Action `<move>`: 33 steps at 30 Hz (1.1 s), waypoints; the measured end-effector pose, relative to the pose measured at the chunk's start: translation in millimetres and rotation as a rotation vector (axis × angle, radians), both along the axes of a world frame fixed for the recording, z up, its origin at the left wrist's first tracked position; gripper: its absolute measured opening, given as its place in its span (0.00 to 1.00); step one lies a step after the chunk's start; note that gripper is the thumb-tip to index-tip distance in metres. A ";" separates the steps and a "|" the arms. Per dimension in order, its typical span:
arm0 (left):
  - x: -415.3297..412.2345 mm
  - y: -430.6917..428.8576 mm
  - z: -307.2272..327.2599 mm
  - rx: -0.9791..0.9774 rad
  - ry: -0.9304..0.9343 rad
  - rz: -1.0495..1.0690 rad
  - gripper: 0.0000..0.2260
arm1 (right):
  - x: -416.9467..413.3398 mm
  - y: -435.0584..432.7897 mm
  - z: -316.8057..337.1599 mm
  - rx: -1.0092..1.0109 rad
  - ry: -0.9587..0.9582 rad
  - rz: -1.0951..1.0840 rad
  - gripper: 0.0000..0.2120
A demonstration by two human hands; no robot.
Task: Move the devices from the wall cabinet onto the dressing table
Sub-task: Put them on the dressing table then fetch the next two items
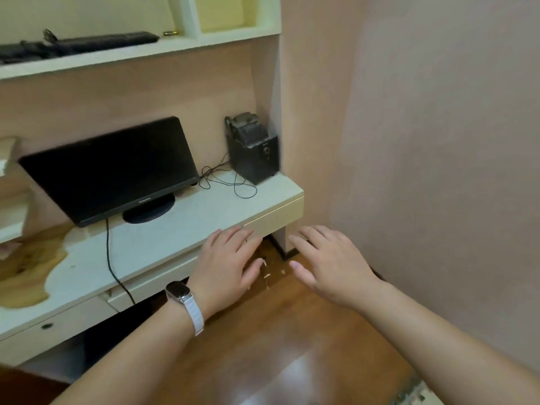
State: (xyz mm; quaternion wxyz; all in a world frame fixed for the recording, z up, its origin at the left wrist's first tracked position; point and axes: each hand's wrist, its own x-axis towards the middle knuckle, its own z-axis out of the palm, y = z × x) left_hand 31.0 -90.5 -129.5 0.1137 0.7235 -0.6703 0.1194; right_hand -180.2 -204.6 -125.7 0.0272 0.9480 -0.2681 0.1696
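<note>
A black monitor [114, 168] stands tilted on the white dressing table [181, 226]. At the table's far right corner sits a black speaker box [253, 153] with smaller black items stacked on top and thin cables trailing from it. Up on the wall cabinet shelf [117, 54] lies a black keyboard [108, 40], with another dark flat device [20, 52] to its left. My left hand [226, 264], wearing a watch, hovers open at the table's front edge. My right hand [327, 261] is open too, to the right of the table, holding nothing.
A black cable [112, 258] runs from the monitor over the table's front edge. The table top is peeled to bare wood at the left [29, 267]. A pink wall [423, 141] closes the right side. Glossy wooden floor [277, 346] lies below, with small debris near the table leg.
</note>
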 end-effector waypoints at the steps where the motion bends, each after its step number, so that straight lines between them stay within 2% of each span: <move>1: 0.8 -14.6 3.7 -0.008 -0.007 0.015 0.19 | 1.0 -16.8 2.8 -0.013 0.013 0.017 0.22; 7: 5.9 -70.4 20.6 -0.048 -0.019 0.080 0.19 | 16.9 -95.6 16.0 -0.054 0.023 0.078 0.23; 17: 64.7 -120.6 41.9 -0.140 -0.052 0.146 0.21 | 92.1 -164.4 39.3 -0.107 -0.048 0.176 0.23; 24: 142.7 -174.0 56.3 -0.230 -0.072 0.123 0.20 | 160.6 -207.8 68.1 -0.181 -0.024 0.150 0.25; 33: 262.9 -249.5 120.0 -0.421 -0.161 0.029 0.19 | 272.1 -271.9 130.8 -0.317 -0.192 0.124 0.22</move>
